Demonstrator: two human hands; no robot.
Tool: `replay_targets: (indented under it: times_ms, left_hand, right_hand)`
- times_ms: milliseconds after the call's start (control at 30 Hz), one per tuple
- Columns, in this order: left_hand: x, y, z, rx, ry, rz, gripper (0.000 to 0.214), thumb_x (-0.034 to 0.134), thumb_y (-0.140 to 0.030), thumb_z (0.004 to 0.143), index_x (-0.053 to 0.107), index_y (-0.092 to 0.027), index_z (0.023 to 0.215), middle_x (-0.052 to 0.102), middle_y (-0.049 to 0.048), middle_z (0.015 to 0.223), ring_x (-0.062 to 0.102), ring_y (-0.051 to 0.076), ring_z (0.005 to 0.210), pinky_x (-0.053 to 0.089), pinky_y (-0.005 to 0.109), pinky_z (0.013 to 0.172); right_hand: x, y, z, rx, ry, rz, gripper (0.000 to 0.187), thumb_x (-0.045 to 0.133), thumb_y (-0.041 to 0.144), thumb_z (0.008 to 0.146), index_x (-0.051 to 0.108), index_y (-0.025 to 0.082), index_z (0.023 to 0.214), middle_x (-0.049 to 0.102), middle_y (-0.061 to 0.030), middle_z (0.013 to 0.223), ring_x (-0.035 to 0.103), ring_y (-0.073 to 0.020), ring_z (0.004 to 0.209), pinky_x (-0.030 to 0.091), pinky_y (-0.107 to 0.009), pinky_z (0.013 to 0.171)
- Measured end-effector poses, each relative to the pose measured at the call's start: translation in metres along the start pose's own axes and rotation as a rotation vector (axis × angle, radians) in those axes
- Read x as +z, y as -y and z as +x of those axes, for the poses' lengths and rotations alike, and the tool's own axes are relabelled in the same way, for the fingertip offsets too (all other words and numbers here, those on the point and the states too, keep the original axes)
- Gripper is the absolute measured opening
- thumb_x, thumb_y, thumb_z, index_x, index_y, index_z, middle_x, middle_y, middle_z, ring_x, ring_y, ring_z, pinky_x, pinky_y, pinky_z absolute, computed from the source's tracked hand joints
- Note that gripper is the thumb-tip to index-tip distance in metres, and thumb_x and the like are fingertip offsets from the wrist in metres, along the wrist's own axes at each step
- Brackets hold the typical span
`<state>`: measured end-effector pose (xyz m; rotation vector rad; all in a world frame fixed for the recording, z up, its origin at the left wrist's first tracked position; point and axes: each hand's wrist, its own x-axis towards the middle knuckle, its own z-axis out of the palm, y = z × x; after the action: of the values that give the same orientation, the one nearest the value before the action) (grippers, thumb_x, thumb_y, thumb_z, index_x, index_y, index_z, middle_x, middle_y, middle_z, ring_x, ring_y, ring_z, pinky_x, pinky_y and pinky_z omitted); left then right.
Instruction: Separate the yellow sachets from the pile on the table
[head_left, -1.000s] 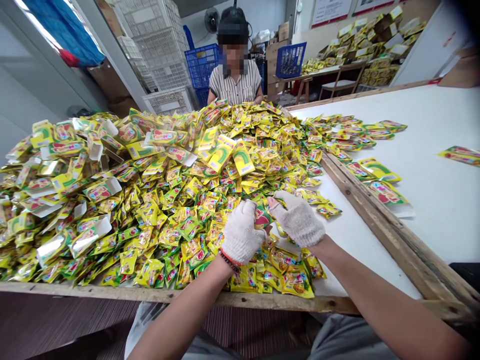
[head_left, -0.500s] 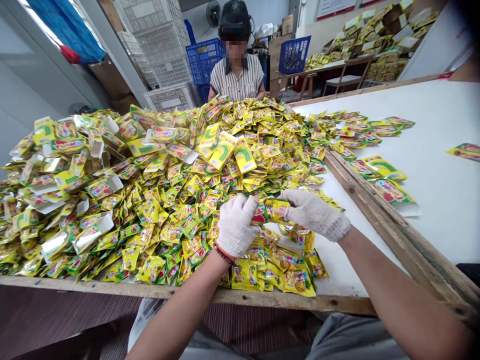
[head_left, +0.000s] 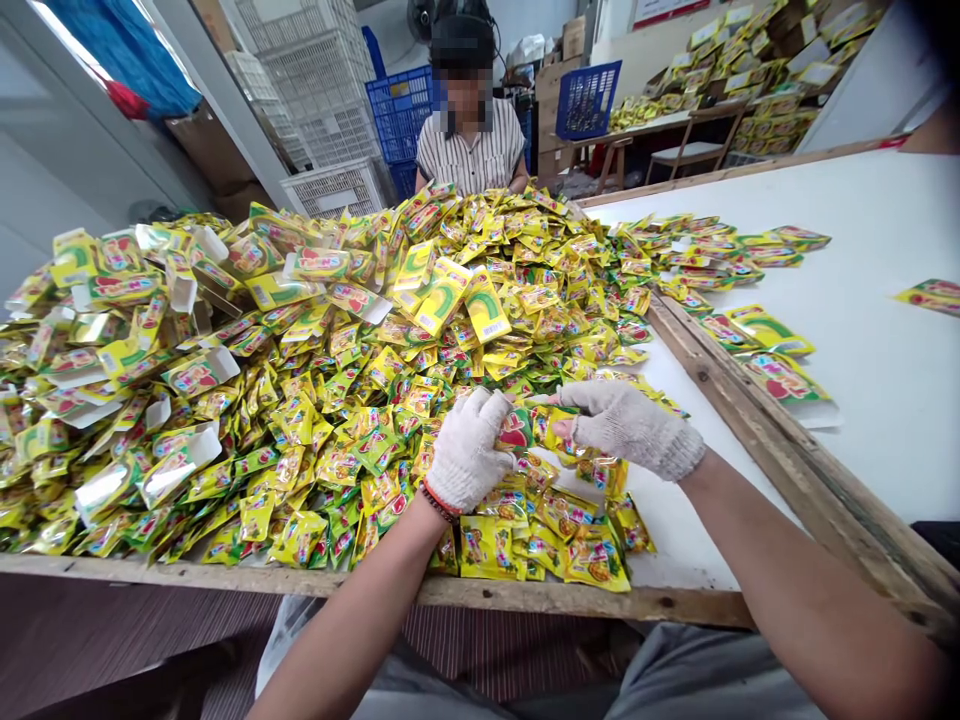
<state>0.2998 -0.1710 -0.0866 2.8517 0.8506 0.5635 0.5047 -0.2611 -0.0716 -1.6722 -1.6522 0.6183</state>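
A big heap of yellow-green sachets (head_left: 360, 340) covers the white table (head_left: 705, 520). Both my hands wear white knit gloves. My left hand (head_left: 466, 450) is closed round a small stack of sachets (head_left: 517, 428) held just above the heap's near edge. My right hand (head_left: 626, 425) pinches a yellow sachet (head_left: 556, 425) at that stack's right side, so the two hands almost touch. More sachets (head_left: 540, 545) lie flat under my hands near the table's front edge. Several open yellow cartons (head_left: 180, 460) lie on the heap's left.
A person in a striped shirt (head_left: 471, 150) sits at the far side of the heap. A wooden rail (head_left: 757, 430) splits this table from another white table (head_left: 862, 300) with flat cartons (head_left: 765, 335). White and blue crates (head_left: 337, 110) stand behind.
My right hand moved up and right from the table surface, took a yellow sachet and brought it to the stack in my left hand. The left hand shifted slightly.
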Motion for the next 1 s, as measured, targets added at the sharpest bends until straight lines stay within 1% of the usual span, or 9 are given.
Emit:
replay_targets:
  times_ms: [167, 300, 400, 500, 633, 767, 867, 933, 1000]
  left_hand:
    - [0.001, -0.003, -0.003, 0.129, 0.029, 0.16, 0.062, 0.062, -0.019, 0.07, 0.05, -0.021, 0.13, 0.054, 0.0095, 0.113, 0.049, 0.028, 0.104, 0.044, 0.041, 0.088]
    - [0.005, -0.006, -0.004, 0.171, 0.019, 0.293, 0.062, 0.062, -0.021, 0.072, 0.048, -0.022, 0.132, 0.055, 0.0103, 0.115, 0.049, 0.03, 0.102, 0.044, 0.044, 0.084]
    - [0.007, -0.007, -0.004, 0.14, 0.003, 0.268, 0.061, 0.062, -0.019, 0.07, 0.05, -0.021, 0.13, 0.055, 0.0093, 0.113, 0.049, 0.029, 0.101, 0.044, 0.043, 0.084]
    - [0.006, -0.004, -0.002, 0.076, -0.002, 0.162, 0.06, 0.061, -0.017, 0.067, 0.052, -0.019, 0.127, 0.055, 0.0087, 0.112, 0.049, 0.027, 0.102, 0.045, 0.04, 0.087]
    - [0.004, -0.002, -0.001, 0.026, -0.005, 0.087, 0.06, 0.061, -0.017, 0.067, 0.052, -0.018, 0.126, 0.054, 0.0084, 0.111, 0.049, 0.026, 0.103, 0.045, 0.039, 0.09]
    - [0.004, -0.003, -0.001, 0.048, -0.001, 0.088, 0.056, 0.061, -0.016, 0.066, 0.055, -0.019, 0.122, 0.055, 0.0081, 0.109, 0.049, 0.027, 0.103, 0.044, 0.04, 0.091]
    - [0.004, -0.002, -0.001, 0.079, -0.013, 0.111, 0.056, 0.062, -0.017, 0.067, 0.054, -0.019, 0.123, 0.055, 0.009, 0.111, 0.049, 0.028, 0.106, 0.043, 0.042, 0.093]
    - [0.004, 0.0, -0.001, 0.057, -0.041, 0.102, 0.059, 0.063, -0.017, 0.067, 0.052, -0.019, 0.125, 0.055, 0.0091, 0.112, 0.049, 0.028, 0.106, 0.044, 0.041, 0.091]
    - [0.003, 0.004, -0.001, 0.01, -0.08, 0.075, 0.061, 0.063, -0.016, 0.066, 0.05, -0.019, 0.125, 0.055, 0.0088, 0.112, 0.05, 0.027, 0.104, 0.044, 0.039, 0.088]
  right_hand:
    - [0.004, 0.005, 0.003, 0.044, 0.086, -0.078, 0.025, 0.063, 0.029, 0.07, 0.077, 0.021, 0.089, 0.07, -0.0009, 0.072, 0.056, -0.0155, 0.06, 0.04, -0.025, 0.055]
    - [0.01, 0.009, 0.006, 0.021, 0.012, -0.247, 0.019, 0.057, 0.018, 0.072, 0.074, 0.018, 0.079, 0.07, -0.0037, 0.075, 0.059, -0.0177, 0.07, 0.042, -0.027, 0.064]
    - [0.011, 0.01, 0.006, 0.072, -0.013, -0.2, 0.02, 0.056, 0.018, 0.074, 0.073, 0.016, 0.083, 0.071, -0.005, 0.079, 0.06, -0.0181, 0.074, 0.042, -0.027, 0.066]
    - [0.011, 0.006, 0.006, 0.125, 0.007, -0.061, 0.023, 0.06, 0.031, 0.078, 0.073, 0.015, 0.089, 0.07, -0.004, 0.08, 0.06, -0.0177, 0.071, 0.042, -0.027, 0.062]
    - [0.011, 0.003, 0.005, 0.045, -0.017, 0.015, 0.035, 0.064, 0.037, 0.078, 0.071, 0.018, 0.107, 0.072, -0.0046, 0.097, 0.063, -0.0197, 0.085, 0.046, -0.028, 0.074]
    - [0.018, 0.014, 0.006, 0.09, -0.032, -0.07, 0.027, 0.06, 0.027, 0.079, 0.071, 0.015, 0.101, 0.072, -0.0073, 0.093, 0.063, -0.0209, 0.085, 0.046, -0.029, 0.077]
    - [0.021, 0.022, 0.006, 0.117, -0.099, -0.15, 0.019, 0.057, 0.021, 0.077, 0.069, 0.013, 0.091, 0.07, -0.0098, 0.092, 0.061, -0.022, 0.087, 0.045, -0.031, 0.079]
    - [0.016, 0.023, 0.004, 0.131, -0.169, -0.077, 0.016, 0.059, 0.025, 0.077, 0.066, 0.014, 0.087, 0.068, -0.0075, 0.085, 0.059, -0.0195, 0.08, 0.045, -0.03, 0.074]
    - [0.006, 0.021, -0.001, 0.173, -0.214, 0.196, 0.022, 0.063, 0.033, 0.076, 0.064, 0.016, 0.09, 0.065, -0.004, 0.079, 0.057, -0.0161, 0.071, 0.045, -0.027, 0.065]
